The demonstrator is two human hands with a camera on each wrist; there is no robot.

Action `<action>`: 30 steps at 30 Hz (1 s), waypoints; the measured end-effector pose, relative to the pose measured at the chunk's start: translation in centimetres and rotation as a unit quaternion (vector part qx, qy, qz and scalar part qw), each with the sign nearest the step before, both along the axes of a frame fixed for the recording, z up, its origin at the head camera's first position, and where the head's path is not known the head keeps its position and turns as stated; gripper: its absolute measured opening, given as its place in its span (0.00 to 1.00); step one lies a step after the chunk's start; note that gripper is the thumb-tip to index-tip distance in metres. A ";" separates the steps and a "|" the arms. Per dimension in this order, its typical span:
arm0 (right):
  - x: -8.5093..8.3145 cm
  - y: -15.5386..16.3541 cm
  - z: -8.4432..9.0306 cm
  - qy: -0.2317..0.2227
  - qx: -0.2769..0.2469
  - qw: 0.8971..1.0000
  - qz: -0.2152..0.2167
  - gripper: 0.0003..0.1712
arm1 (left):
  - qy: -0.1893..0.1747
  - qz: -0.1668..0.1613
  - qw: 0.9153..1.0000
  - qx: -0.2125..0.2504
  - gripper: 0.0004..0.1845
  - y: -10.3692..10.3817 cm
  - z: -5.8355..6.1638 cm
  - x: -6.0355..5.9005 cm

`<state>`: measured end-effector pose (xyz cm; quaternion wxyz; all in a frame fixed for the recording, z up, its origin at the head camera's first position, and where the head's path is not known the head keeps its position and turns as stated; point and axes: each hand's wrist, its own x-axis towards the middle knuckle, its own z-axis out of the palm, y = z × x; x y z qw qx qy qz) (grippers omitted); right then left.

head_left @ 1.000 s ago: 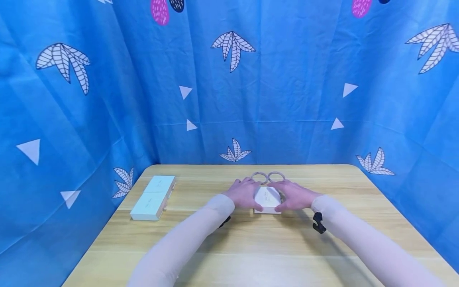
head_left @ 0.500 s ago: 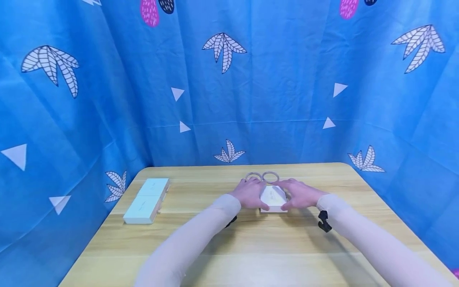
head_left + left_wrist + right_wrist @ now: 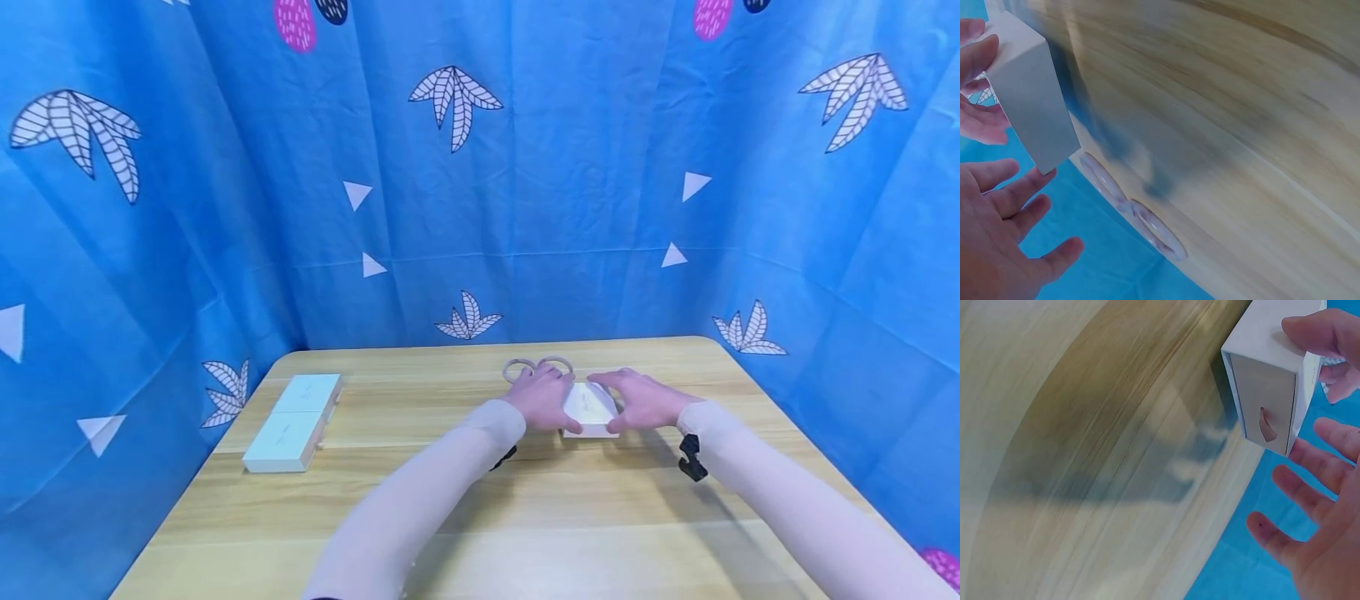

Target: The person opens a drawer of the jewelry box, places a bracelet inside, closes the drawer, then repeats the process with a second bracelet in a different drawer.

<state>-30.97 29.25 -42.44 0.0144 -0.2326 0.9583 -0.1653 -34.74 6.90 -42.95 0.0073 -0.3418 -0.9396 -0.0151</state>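
Note:
Both hands grip one small white box [image 3: 590, 407] from either side, near the middle of the table's far half. My left hand [image 3: 542, 400] pinches its left side, thumb at the near edge and index finger at the far edge. On the opposite side, my right hand [image 3: 642, 401] pinches it the same way. The right wrist view shows the box's end [image 3: 1263, 394] with a ribbon tab [image 3: 1267, 427] on a drawer-like panel; the other fingers of that hand spread apart. A plain end of the white box [image 3: 1035, 106] shows in the left wrist view.
Two joined pale purple rings [image 3: 1127, 206] lie beyond the left hand near the table's back edge. At the far left, two pale white boxes [image 3: 285, 436] lie end to end. A blue patterned curtain [image 3: 480, 192] hangs round the wooden table [image 3: 525, 542].
The white box, held in both hands, has moved to the right across the table, away from the rings. The head view has turned slightly to the right.

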 end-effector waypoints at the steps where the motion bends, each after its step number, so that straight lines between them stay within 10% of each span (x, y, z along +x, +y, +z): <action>1: 0.0 0.2 0.0 -0.001 0.000 1.000 -0.003 0.54 | 0.003 0.000 1.000 -0.005 0.54 0.3 0.0 0.0; 30: 1.0 6.0 -0.4 -0.021 0.013 0.999 -0.046 0.54 | 0.026 0.006 0.999 -0.022 0.51 7.4 -1.2 0.4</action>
